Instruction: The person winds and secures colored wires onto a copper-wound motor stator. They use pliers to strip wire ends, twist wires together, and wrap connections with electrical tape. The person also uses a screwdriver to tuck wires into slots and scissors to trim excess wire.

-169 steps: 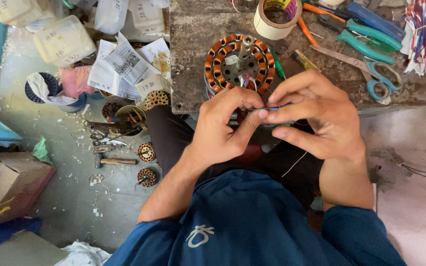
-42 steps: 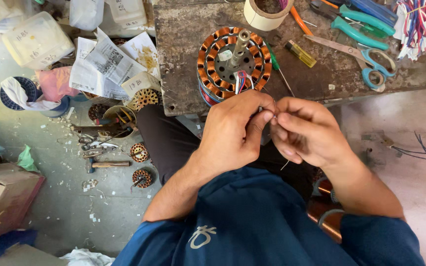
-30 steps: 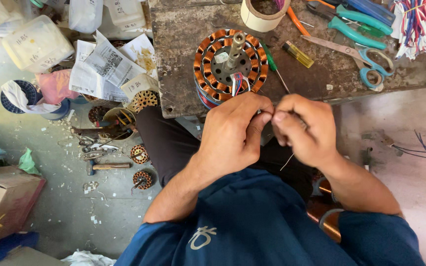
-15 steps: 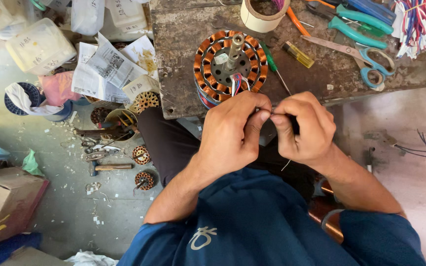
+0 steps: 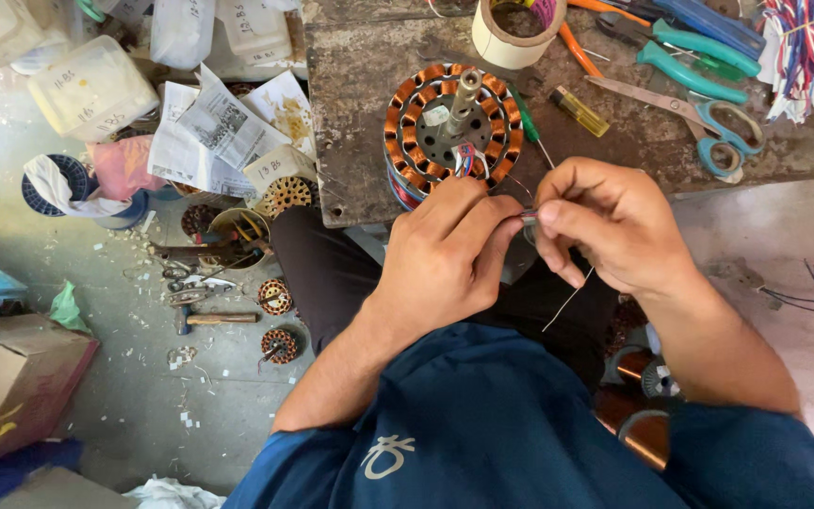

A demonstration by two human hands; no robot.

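Note:
A round motor stator [image 5: 452,132] with copper coils and a metal shaft stands on the worn workbench [image 5: 369,104]. Coloured lead wires [image 5: 468,162] come out of its near side. My left hand [image 5: 445,254] and my right hand [image 5: 605,221] meet just in front of it. Both pinch the same thin wire ends [image 5: 527,218] between thumb and fingertips. A fine strand [image 5: 569,300] hangs down from my right hand.
On the bench lie a tape roll [image 5: 511,28], a small screwdriver [image 5: 578,111], teal scissors [image 5: 708,113], pliers [image 5: 699,42] and a bundle of striped wires [image 5: 812,52]. The floor at left holds newspaper [image 5: 219,123], plastic jars [image 5: 87,85], a hammer [image 5: 214,319], small stators [image 5: 280,344] and a cardboard box [image 5: 11,386].
The two hands stay joined in front of the stator. My right hand's fingers have shifted slightly on the wire ends, and the hanging strand has swung a little.

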